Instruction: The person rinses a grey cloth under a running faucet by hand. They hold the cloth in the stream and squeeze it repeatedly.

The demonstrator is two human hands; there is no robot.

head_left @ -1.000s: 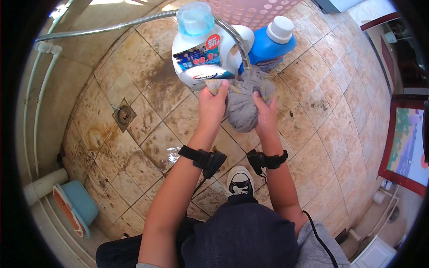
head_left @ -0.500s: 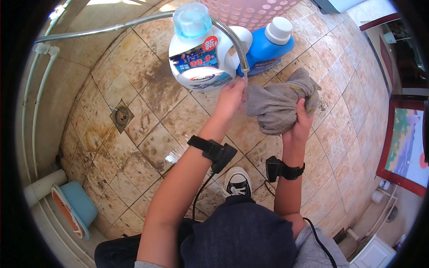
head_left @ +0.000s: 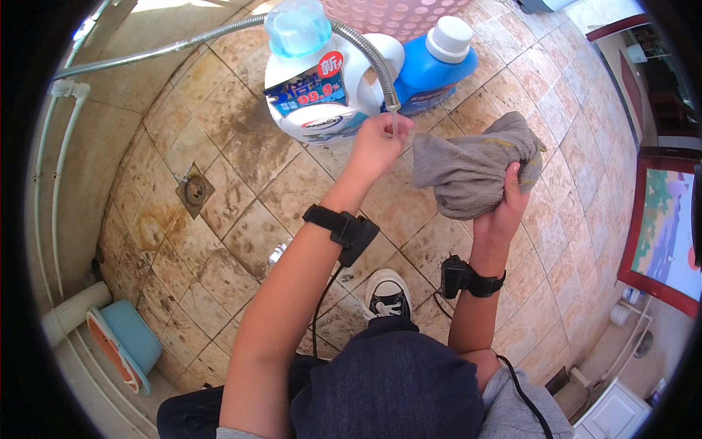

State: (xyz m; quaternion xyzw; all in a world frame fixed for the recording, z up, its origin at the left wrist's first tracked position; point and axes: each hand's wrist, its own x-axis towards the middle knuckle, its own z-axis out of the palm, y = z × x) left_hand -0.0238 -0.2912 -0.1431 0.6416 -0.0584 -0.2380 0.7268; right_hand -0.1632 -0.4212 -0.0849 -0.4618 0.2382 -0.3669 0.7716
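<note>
My right hand (head_left: 504, 205) grips a bunched grey cloth (head_left: 479, 164) with a thin yellow line, holding it above the tiled floor. Near the end of a flexible metal hose (head_left: 384, 77), my left hand (head_left: 376, 146) has its fingers curled in, with no object visible in them. A thin stream of water (head_left: 395, 124) falls from the hose onto those fingers. The hose lies across a white detergent jug (head_left: 322, 110) with a clear blue cap. A blue bottle (head_left: 439, 73) with a white cap stands to the jug's right.
A pink perforated basket (head_left: 395, 18) stands behind the bottles. A floor drain (head_left: 195, 192) is set in stained tiles at the left. Blue and orange basins (head_left: 128, 344) lean by white pipes along the left wall. My shoe (head_left: 388, 296) is below my hands.
My right hand has moved slightly right with the cloth, widening the gap to my left hand. The left hand has shifted slightly up and stays under the water stream.
</note>
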